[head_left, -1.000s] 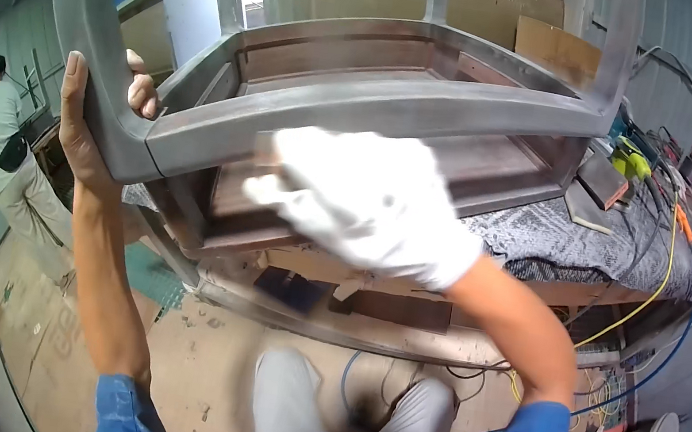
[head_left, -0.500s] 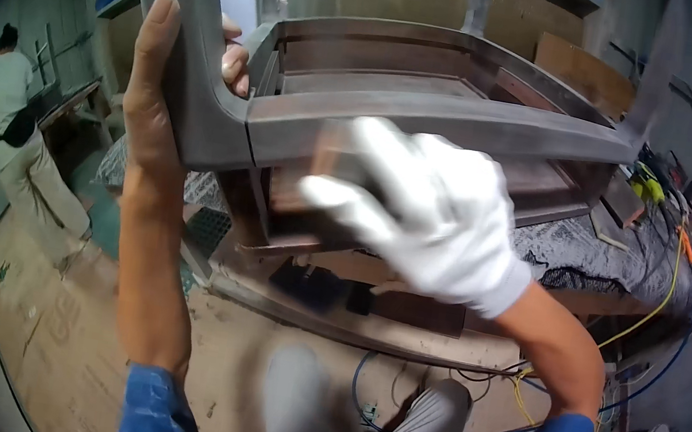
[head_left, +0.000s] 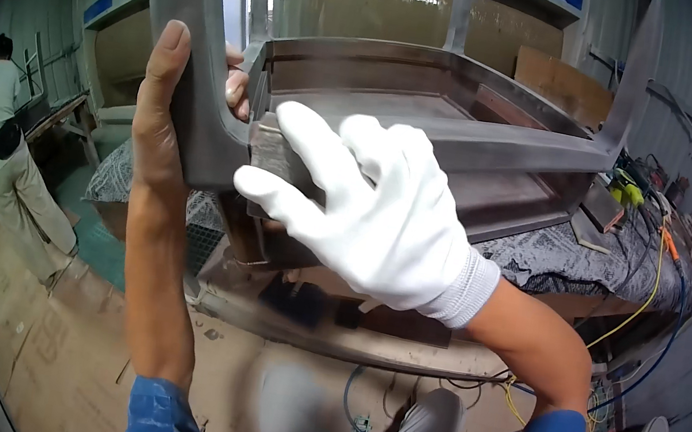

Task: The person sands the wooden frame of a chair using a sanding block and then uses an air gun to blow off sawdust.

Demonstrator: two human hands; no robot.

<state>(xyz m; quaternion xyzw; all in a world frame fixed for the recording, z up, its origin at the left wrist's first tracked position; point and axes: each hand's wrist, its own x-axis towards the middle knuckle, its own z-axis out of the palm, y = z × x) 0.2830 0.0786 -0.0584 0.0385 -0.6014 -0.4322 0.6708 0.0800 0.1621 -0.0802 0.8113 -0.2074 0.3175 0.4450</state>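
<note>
A grey-coated furniture frame [head_left: 517, 150] stands before me, its legs pointing up and dark brown wood showing inside. My bare left hand [head_left: 164, 104] is wrapped round the near left leg [head_left: 193, 14], thumb on the near side and fingertips showing behind it. On my right hand [head_left: 381, 221] is a white knitted glove. Its fingers grip a greyish sanding block [head_left: 277, 150], which lies against the front rail right beside the joint with that leg. Part of the block is hidden under the gloved fingers.
A patterned grey cloth [head_left: 555, 252] covers the bench under the frame. To the right lie tools, a yellow-green item [head_left: 627, 191], a yellow hose [head_left: 641, 309] and a blue hose [head_left: 652, 351]. A co-worker [head_left: 8, 139] stands far left by another bench. Brown sheeting [head_left: 41, 340] covers the floor.
My right hand has slid left along the rail with the sanding block, up to the leg joint. My left hand keeps its hold on the leg. The whole view has shifted slightly.
</note>
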